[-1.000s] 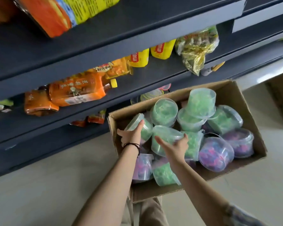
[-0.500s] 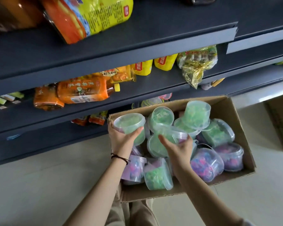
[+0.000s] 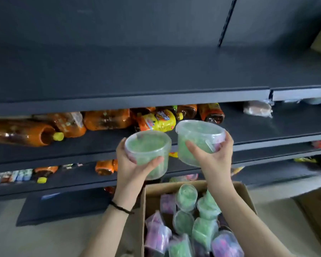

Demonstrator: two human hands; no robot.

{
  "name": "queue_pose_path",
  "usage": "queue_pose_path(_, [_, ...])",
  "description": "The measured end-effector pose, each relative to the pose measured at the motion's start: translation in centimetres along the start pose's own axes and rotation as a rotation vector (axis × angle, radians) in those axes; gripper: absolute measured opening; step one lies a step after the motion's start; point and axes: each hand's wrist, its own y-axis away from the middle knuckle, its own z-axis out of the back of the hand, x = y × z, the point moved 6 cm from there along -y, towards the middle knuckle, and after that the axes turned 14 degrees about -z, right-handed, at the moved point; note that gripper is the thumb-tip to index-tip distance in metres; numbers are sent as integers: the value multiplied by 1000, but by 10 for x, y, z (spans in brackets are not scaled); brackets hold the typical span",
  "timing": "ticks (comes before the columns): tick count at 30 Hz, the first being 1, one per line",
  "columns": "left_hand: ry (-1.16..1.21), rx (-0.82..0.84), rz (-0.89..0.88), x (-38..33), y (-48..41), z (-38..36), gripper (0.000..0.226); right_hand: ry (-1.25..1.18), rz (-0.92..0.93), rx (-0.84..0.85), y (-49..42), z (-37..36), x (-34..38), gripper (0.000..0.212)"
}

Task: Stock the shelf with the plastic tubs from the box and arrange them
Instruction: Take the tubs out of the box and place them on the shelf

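Observation:
My left hand (image 3: 132,164) grips a clear tub of green pieces (image 3: 146,147) from below, held upright in front of the dark shelves. My right hand (image 3: 213,158) grips a second green tub (image 3: 198,138) beside it, slightly higher and tilted a little. Both tubs are in the air above the cardboard box (image 3: 152,190), which holds several more tubs, green (image 3: 185,197) and purple (image 3: 157,236). A wide bare top shelf (image 3: 137,75) lies above the hands.
Orange bottles (image 3: 24,132) and a yellow snack bag (image 3: 157,120) lie on the second shelf (image 3: 267,127), whose right part is bare apart from a wrapped packet (image 3: 257,108). More bottles and packets sit on the lower shelf (image 3: 72,175). Pale floor lies left of the box.
Both hands took a green tub each out of the box and lifted them up in front of the shelves. The view tilted upward, showing the bare top shelf.

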Motion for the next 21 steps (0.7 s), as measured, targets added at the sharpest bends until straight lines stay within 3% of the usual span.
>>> queue_pose_path(3, [20, -22, -93, -64, -23, 19, 101, 1, 81, 63, 24, -22, 56, 106])
queue_pose_path(10, [-1, -59, -204, -154, -59, 87, 122, -43, 221, 210, 62, -85, 142, 102])
queue_pose_path(17, [-101, -167, -161, -160, -107, 196, 126, 73, 217, 275, 85, -195, 156, 113])
queue_pose_path(21, [-140, -181, -150, -151, -145, 267, 114, 149, 192, 263, 97, -267, 151, 116])
